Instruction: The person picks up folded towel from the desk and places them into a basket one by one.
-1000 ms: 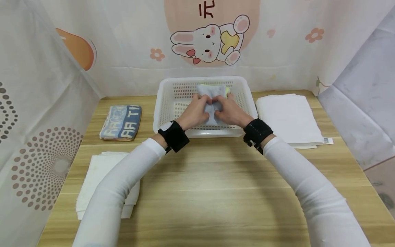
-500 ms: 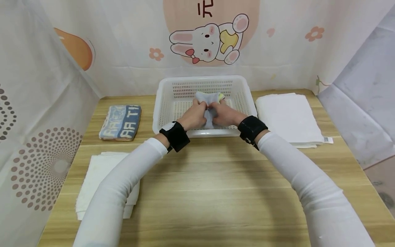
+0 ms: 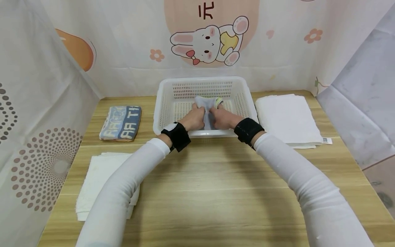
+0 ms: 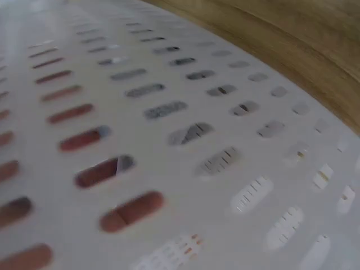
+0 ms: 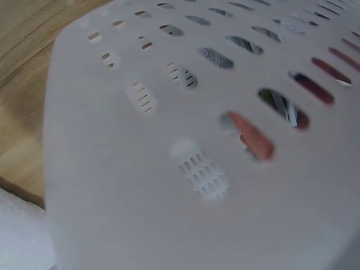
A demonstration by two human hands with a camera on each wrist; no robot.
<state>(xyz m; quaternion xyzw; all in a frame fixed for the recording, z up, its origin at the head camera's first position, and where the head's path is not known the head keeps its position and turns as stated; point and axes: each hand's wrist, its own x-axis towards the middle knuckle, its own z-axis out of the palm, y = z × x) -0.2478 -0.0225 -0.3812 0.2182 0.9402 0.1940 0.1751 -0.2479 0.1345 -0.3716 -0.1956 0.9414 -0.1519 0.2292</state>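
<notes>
Inside the white slotted basket [image 3: 200, 79], a folded grey towel [image 3: 204, 102] with a yellow-green edge lies near the front wall. My left hand [image 3: 195, 119] grips its left side, thumb on top. On the right side my right hand [image 3: 224, 118] holds the towel, fingers curled at its edge. Fingertips under the towel are hidden in the head view. The basket wall [image 4: 185, 157] fills the left wrist view, with parts of the hand and grey cloth showing through the slots. Similarly, the right wrist view shows a finger [image 5: 253, 138] behind the wall's slots.
A folded blue patterned towel [image 3: 121, 122] lies left of the basket on the wooden table [image 3: 213, 192]. White folded towels rest at the front left [image 3: 102, 178] and right of the basket [image 3: 288, 118]. A printed curtain [image 3: 129, 34] hangs behind.
Both hands have drawn the grey towel toward the basket's front wall. The right hand has also shifted left, closer to the left hand, and the towel looks narrower between them.
</notes>
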